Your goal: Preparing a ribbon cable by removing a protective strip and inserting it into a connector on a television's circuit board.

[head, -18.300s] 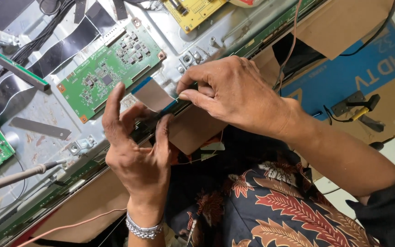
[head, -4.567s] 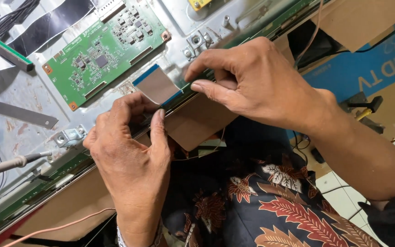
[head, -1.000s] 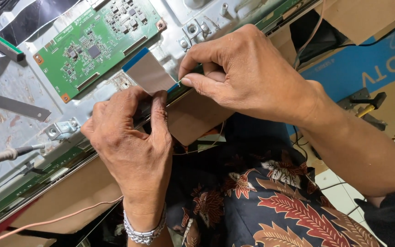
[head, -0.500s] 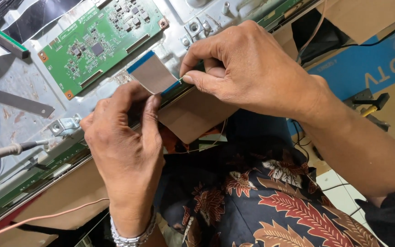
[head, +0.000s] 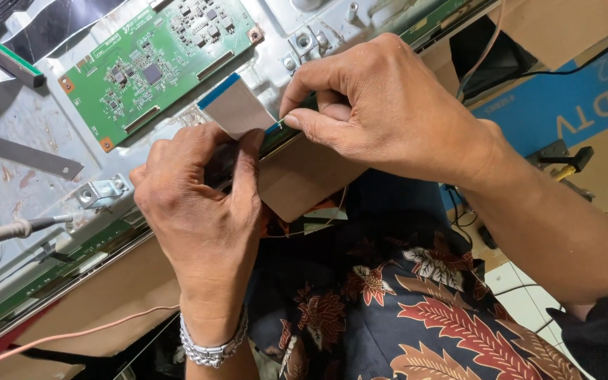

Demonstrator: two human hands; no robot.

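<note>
Ribbon cable (head: 237, 109) pinched by left hand (head: 195, 204), right hand (head: 381, 105)

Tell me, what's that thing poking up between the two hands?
Between the left hand and the right hand a flat ribbon cable with a blue end strip sticks up, seen in the head view. Both hands' fingertips pinch around its base.

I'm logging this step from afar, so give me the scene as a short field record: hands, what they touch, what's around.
left hand: fingers pressed on the panel edge beside the flat ribbon cable
right hand: thumb and forefinger pinching at the cable's lower end
cable: grey, blue-tipped, free end lifted, not plugged in
green circuit board: screwed to the metal back panel
probe: lying at the left
wrist: silver bracelet on the left
</note>
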